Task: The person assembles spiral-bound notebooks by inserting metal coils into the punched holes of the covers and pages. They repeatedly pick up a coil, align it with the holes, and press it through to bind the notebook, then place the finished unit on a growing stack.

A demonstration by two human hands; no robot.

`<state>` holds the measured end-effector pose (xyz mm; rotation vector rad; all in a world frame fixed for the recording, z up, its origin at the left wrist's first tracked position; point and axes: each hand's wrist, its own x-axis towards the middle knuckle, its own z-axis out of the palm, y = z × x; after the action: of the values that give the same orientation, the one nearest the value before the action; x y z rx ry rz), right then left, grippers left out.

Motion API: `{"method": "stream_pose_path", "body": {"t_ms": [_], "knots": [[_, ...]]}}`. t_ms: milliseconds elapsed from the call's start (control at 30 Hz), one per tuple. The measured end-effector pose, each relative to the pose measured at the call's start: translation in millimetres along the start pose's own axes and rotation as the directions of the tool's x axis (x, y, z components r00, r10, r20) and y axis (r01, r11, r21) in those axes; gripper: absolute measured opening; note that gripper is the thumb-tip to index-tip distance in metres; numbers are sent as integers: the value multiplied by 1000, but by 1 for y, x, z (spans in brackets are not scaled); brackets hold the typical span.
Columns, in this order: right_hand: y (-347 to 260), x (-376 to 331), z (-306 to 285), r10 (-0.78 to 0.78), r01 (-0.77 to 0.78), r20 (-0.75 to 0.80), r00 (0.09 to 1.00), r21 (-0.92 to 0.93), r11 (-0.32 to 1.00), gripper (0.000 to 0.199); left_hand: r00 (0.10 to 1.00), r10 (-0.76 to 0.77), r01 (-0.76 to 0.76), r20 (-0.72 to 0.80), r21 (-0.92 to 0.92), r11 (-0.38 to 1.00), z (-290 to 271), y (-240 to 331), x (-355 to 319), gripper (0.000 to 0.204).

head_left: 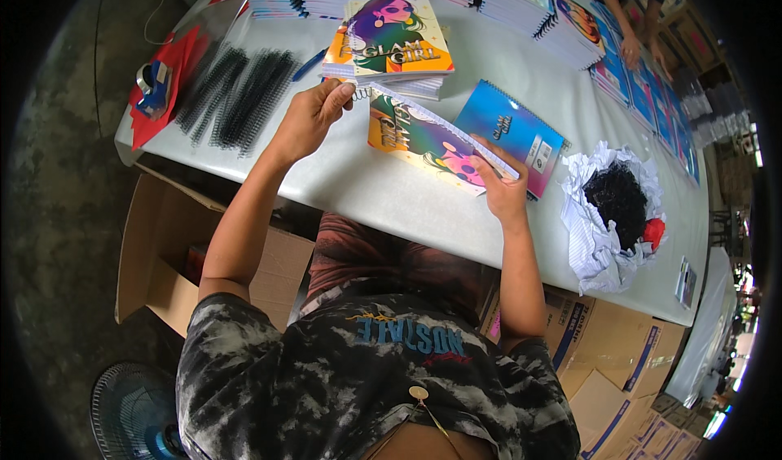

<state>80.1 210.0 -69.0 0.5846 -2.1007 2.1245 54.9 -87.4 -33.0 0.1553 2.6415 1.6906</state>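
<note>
My right hand [503,184] grips one end of an illustrated notebook [423,138], its long punched edge turned up and away from me. At the other end my left hand [314,116] pinches a dark wire coil [361,94] between thumb and fingers, beside the notebook's corner. How far the coil runs through the holes is too small to tell. Just behind lies a stack of matching covers and pages [391,40]. A blue-purple spiral notebook [515,138] rests on the table, partly behind my right hand.
Loose black coils [244,97] lie left on the white-covered table [342,175], near a tape dispenser [153,89] on red sheets [183,61]. Bound notebooks [521,4] line the back. Crumpled paper [582,240] holds a black tangle [617,203]. Another person's hands [631,51] work far right.
</note>
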Motion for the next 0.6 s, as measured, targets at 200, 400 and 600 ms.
{"method": "stream_pose_path", "body": {"t_ms": [200,400,600], "knots": [[3,0,-6,22,-22,19,1000,1,1000,27,989,-92,115,115,-209,971,2,20,-1,48],[3,-1,-4,-10,10,45,999,-10,1000,25,972,-119,143,204,-108,984,-12,22,4,47],[1,-3,-5,5,-5,49,999,-2,1000,26,930,-208,256,302,-127,958,-18,20,14,47]]}}
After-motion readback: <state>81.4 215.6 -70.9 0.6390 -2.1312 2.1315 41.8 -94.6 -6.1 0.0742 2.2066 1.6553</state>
